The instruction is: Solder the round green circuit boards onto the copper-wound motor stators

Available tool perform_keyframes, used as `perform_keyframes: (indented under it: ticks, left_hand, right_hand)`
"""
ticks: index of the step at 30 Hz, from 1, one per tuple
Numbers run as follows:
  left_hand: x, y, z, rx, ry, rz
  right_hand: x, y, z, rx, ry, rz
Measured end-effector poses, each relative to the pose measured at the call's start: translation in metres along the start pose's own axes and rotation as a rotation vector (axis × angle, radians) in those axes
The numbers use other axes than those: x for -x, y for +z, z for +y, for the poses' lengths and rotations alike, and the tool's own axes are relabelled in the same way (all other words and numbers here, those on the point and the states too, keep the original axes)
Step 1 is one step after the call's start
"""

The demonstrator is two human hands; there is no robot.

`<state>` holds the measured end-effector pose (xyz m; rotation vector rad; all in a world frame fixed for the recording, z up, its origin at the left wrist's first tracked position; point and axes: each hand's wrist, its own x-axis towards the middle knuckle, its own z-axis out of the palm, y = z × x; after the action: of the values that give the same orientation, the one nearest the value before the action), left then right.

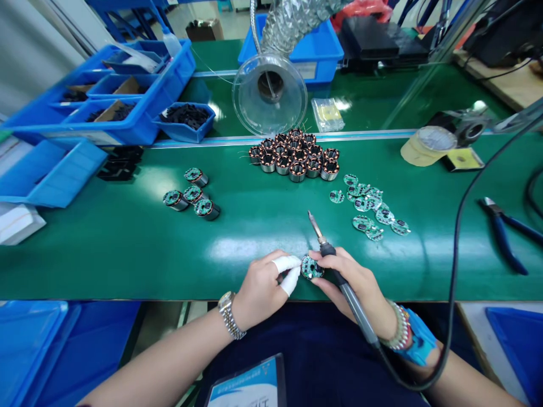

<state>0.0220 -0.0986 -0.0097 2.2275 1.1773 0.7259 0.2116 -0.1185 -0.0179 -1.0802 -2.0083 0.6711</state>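
Near the front edge of the bench, a round green circuit board is held between my two hands. My left hand has white covers on two fingers, which pinch the board's left side. My right hand is wrapped round a soldering iron, while its thumb and fingertips touch the right side of the board. The iron's tip points up and away, apart from the board. Whatever lies under the board is hidden. Loose round boards lie beyond my right hand. Several copper-wound motor stators stand grouped farther back.
At left stand several board-topped stators and blue parts bins. A clear fume hood hangs over the back. Right of me are cutting pliers, a tape roll and the iron's cable.
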Motion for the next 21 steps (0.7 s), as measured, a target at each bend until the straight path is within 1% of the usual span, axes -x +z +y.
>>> perform_keyframes:
  ticks: [3, 7, 9, 11, 12, 13, 14, 16, 19, 21]
  left_hand:
    - [0.011, 0.005, 0.006, 0.129, -0.106, -0.011]
    - [0.022, 0.011, 0.01, 0.146, -0.097, 0.019]
    - [0.024, 0.008, 0.009, 0.183, -0.102, -0.041]
    - [0.023, 0.004, 0.006, 0.244, -0.151, -0.119]
    - [0.021, 0.002, 0.004, 0.25, -0.178, -0.128]
    - [0.02, 0.001, 0.004, 0.228, -0.192, -0.112]
    - [0.018, 0.001, 0.004, 0.181, -0.186, -0.078]
    - [0.014, 0.005, 0.008, 0.072, -0.117, -0.033]
    - [0.006, 0.015, 0.013, -0.018, 0.008, -0.054]
    - [-0.001, 0.016, 0.008, -0.094, 0.034, -0.048]
  right_hand:
    - [0.0, 0.0, 0.0, -0.011, 0.006, 0.0]
    - [0.0, 0.0, 0.0, -0.017, -0.007, 0.012]
    - [0.001, 0.001, 0.001, -0.009, -0.008, 0.012]
    - [0.002, 0.002, 0.003, 0.009, 0.0, 0.016]
    - [0.003, 0.002, 0.004, 0.02, 0.003, 0.021]
    - [0.004, 0.003, 0.005, 0.031, 0.007, 0.027]
    - [0.004, 0.003, 0.005, 0.04, 0.01, 0.034]
    - [0.005, 0.004, 0.005, 0.036, 0.01, 0.046]
    - [0.006, 0.001, 0.006, -0.012, 0.043, 0.103]
    - [0.007, -0.002, 0.008, -0.048, 0.091, 0.189]
